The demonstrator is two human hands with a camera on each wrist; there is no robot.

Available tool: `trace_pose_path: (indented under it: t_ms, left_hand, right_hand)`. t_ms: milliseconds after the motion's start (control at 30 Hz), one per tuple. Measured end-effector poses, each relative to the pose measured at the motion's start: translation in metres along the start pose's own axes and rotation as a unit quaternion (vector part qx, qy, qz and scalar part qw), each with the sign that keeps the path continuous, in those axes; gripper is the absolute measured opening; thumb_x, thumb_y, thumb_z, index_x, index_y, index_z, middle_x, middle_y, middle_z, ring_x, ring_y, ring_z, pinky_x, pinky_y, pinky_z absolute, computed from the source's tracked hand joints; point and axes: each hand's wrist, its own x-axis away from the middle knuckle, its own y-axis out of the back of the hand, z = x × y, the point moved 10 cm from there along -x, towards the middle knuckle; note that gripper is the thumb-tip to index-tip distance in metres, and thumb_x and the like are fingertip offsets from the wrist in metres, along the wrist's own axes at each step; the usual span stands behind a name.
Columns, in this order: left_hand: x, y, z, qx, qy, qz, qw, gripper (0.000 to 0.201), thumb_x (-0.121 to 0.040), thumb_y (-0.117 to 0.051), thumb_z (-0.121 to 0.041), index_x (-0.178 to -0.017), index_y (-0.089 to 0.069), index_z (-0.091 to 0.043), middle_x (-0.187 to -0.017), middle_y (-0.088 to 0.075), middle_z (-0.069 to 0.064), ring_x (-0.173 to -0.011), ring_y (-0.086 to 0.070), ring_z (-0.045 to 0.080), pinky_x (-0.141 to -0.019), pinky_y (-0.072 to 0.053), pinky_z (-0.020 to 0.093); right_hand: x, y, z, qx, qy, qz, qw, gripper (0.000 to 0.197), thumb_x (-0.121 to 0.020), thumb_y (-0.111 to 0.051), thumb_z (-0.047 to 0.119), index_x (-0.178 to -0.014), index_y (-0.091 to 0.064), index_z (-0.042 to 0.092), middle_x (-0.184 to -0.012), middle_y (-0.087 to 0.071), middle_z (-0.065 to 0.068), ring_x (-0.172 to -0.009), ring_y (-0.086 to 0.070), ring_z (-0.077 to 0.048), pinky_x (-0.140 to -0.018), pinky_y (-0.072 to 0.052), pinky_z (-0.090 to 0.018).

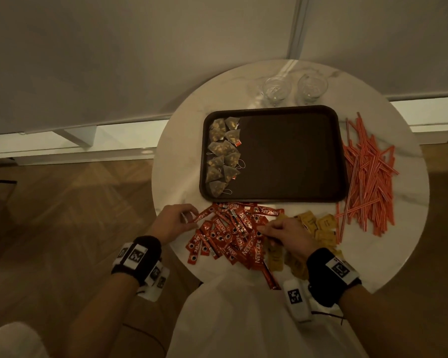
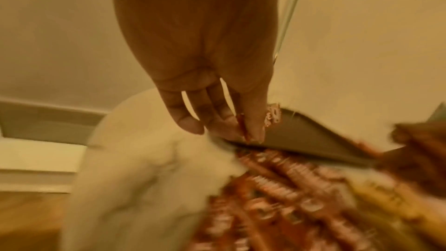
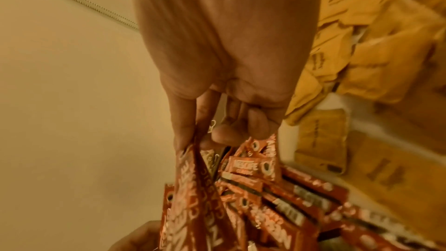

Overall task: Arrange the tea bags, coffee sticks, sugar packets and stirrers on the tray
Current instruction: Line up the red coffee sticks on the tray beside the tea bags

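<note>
Glossy marble-look table, matt dark tray, clear glasses.

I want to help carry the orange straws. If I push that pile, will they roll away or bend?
Probably some would roll: the stirrers look thin and round, and lie loose and crisscrossed on the smooth marble table. They look light, so a push would likely scatter them rather than slide the pile whole. They may bend if squeezed; pictures cannot settle that.
</note>
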Motion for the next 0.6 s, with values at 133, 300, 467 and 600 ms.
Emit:
trace_pose_path:
  t_ms: [133, 300, 467, 600]
  left_hand:
    - [0.021, -0.023, -0.047, 0.133, -0.022, 0.025, 0.990, 0.017, -0.088, -0.073, -0.024, -0.105, -0.070, -0.025, -0.090, -0.070, -0.011, -0.073, -0.065, -0.002, -0.068, -0.050, 0.012]
    - [0.018, -0.054, -0.087, 0.109, -0.052, 0.012, 0.993, 0.022, -0.090, -0.070, -0.020, -0.111, -0.072, -0.020, -0.094, -0.067, -0.013, -0.076, -0.061, -0.002, -0.072, -0.045, 0.007]
    - [0.019, -0.068, -0.101, 0.111, -0.069, 0.032, 0.991, 0.024, -0.090, -0.068, -0.014, -0.114, -0.071, -0.018, -0.102, -0.071, -0.003, -0.092, -0.066, 0.011, -0.078, -0.049, 0.013]
    - [0.026, -0.076, -0.103, 0.107, -0.073, 0.077, 0.989, 0.034, -0.087, -0.064, -0.001, -0.119, -0.069, -0.012, -0.109, -0.069, -0.001, -0.099, -0.065, 0.014, -0.091, -0.054, 0.027]
  right_hand:
    - [-0.005, -0.010, 0.013, -0.017, 0.009, -0.002, 1.000, 0.035, -0.069, -0.074, 0.046, -0.087, -0.076, 0.016, -0.081, -0.074, -0.007, -0.089, -0.069, -0.037, -0.089, -0.057, -0.047]
    - [-0.007, -0.010, 0.025, -0.037, 0.024, -0.026, 0.999, 0.043, -0.060, -0.080, 0.053, -0.084, -0.079, 0.017, -0.076, -0.072, -0.012, -0.076, -0.065, -0.025, -0.092, -0.054, -0.052]
    - [0.003, 0.008, 0.018, -0.100, 0.013, -0.055, 0.993, 0.013, -0.078, -0.076, 0.015, -0.089, -0.073, 0.009, -0.080, -0.071, -0.008, -0.069, -0.064, -0.018, -0.078, -0.059, -0.033]
    - [0.009, 0.013, 0.009, -0.138, 0.005, -0.055, 0.989, 0.016, -0.082, -0.072, 0.002, -0.097, -0.067, 0.005, -0.084, -0.073, -0.009, -0.065, -0.062, -0.015, -0.067, -0.058, -0.024]
